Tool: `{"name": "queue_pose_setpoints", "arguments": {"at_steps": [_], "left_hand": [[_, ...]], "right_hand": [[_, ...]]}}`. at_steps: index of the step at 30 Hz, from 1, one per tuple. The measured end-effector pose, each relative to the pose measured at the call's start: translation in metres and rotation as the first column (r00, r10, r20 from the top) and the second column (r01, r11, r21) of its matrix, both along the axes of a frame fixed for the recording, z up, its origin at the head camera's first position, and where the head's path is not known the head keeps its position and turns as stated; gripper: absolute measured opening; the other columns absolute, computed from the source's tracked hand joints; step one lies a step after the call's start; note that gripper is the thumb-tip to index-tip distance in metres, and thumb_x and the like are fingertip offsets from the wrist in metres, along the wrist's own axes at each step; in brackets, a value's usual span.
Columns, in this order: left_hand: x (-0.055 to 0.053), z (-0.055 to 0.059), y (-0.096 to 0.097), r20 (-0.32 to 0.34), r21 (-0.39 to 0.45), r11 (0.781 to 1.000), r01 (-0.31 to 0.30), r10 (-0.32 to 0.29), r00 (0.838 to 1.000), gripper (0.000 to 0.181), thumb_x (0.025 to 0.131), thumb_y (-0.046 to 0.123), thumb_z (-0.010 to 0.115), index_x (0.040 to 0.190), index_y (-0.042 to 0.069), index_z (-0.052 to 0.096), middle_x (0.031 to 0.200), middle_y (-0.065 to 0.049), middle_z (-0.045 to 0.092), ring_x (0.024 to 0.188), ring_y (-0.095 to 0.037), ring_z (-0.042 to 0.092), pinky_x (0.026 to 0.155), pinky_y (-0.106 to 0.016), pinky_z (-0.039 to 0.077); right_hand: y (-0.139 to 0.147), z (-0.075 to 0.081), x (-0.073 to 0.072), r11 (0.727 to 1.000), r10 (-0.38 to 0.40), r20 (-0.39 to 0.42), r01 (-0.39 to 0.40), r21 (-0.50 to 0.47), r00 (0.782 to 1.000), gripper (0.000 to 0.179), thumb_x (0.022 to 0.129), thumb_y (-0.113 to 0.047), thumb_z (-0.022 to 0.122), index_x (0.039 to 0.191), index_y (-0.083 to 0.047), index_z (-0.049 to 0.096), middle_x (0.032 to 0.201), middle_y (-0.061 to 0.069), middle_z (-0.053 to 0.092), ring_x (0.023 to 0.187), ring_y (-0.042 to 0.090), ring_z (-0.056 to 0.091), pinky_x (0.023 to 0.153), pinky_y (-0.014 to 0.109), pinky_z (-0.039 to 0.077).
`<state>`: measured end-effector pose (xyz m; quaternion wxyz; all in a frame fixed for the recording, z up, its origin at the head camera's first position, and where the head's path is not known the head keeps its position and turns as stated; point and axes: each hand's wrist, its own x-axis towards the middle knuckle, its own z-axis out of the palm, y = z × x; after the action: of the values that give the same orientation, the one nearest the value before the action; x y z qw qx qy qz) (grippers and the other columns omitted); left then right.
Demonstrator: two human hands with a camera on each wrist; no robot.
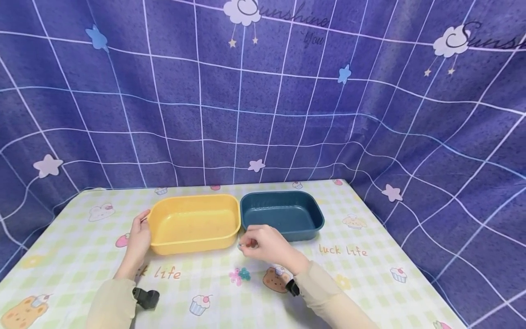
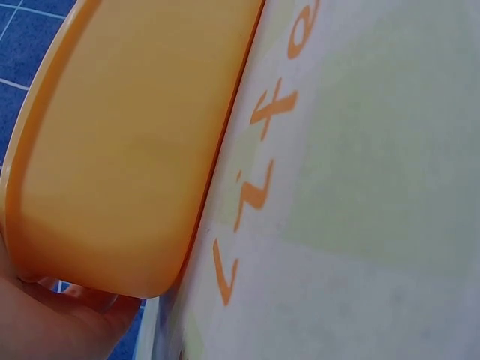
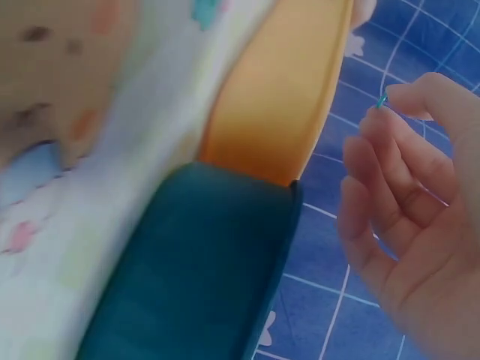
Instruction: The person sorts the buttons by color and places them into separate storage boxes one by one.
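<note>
A yellow plastic basin (image 1: 193,246) sits on the table, a dark teal basin (image 1: 304,235) against its right end. My left hand (image 1: 139,235) grips the yellow basin's left end; in the left wrist view its fingers bend around behind that end, partly hidden. In front of where the basins meet, my right hand (image 1: 263,244) pinches a tiny teal piece (image 3: 382,100) between thumb and index fingertip. The piece is mostly covered by the fingertips, and its shape cannot be told. The other right fingers are loosely bent.
On the tablecloth before the basins lie a pink flower-shaped piece (image 1: 235,277) and a teal one (image 1: 244,273), side by side. The checked cloth (image 1: 164,306) carries printed cartoons and lettering. A blue grid-patterned curtain (image 1: 263,114) hangs behind the table and along its right side.
</note>
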<state>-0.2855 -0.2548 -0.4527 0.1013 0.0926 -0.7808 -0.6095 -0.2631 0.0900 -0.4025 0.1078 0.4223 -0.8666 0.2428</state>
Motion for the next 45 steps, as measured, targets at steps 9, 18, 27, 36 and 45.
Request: {"name": "queue_pose_setpoints", "arguments": {"at_steps": [9,18,27,36,45], "left_hand": [[-0.002,-0.002,0.004,0.002,0.004,1.0,-0.001,0.001,1.0,0.051,0.102,0.022,0.009,0.15,0.005,0.008,0.152,-0.026,0.018,0.138,-0.041,0.022,0.115,-0.051,0.019],[-0.004,-0.001,0.009,0.005,0.004,1.0,0.003,-0.003,1.0,0.051,0.102,0.022,0.01,0.15,0.005,0.01,0.151,-0.027,0.02,0.137,-0.04,0.024,0.114,-0.051,0.02],[-0.005,-0.003,0.006,0.006,-0.01,1.0,0.013,-0.013,1.0,0.051,0.102,0.022,0.009,0.15,0.004,0.008,0.151,-0.028,0.019,0.137,-0.042,0.023,0.114,-0.052,0.02],[0.002,0.002,-0.005,0.033,-0.03,0.999,-0.017,0.018,0.999,0.052,0.101,0.024,0.008,0.15,0.005,0.007,0.152,-0.026,0.017,0.137,-0.042,0.022,0.114,-0.053,0.019],[0.001,0.001,-0.001,0.034,-0.014,1.0,-0.003,0.003,0.999,0.052,0.102,0.023,0.008,0.15,0.005,0.006,0.153,-0.025,0.014,0.139,-0.042,0.019,0.115,-0.052,0.017]], "right_hand": [[-0.023,0.017,-0.025,1.0,-0.021,-0.069,0.021,-0.002,0.997,0.009,0.085,-0.02,0.065,0.087,-0.016,0.073,0.077,-0.007,0.063,0.069,0.001,0.057,0.061,0.007,0.042],[-0.043,0.016,-0.045,0.998,-0.059,-0.027,0.06,0.027,0.998,0.013,0.086,-0.022,0.064,0.092,-0.018,0.074,0.08,-0.008,0.065,0.071,0.004,0.06,0.059,0.007,0.041],[-0.063,0.01,-0.06,0.991,-0.107,-0.044,0.11,0.07,0.993,0.012,0.085,-0.025,0.063,0.09,-0.02,0.074,0.08,-0.01,0.064,0.069,-0.001,0.055,0.056,0.007,0.039],[-0.093,0.005,-0.063,0.988,-0.091,-0.103,0.103,0.119,0.991,0.012,0.084,-0.026,0.064,0.088,-0.02,0.074,0.079,-0.01,0.064,0.068,-0.002,0.053,0.056,0.006,0.038],[-0.107,-0.002,-0.069,0.979,-0.125,-0.117,0.141,0.15,0.985,0.012,0.085,-0.028,0.064,0.087,-0.022,0.074,0.078,-0.012,0.061,0.067,-0.003,0.051,0.056,0.008,0.037]]}}
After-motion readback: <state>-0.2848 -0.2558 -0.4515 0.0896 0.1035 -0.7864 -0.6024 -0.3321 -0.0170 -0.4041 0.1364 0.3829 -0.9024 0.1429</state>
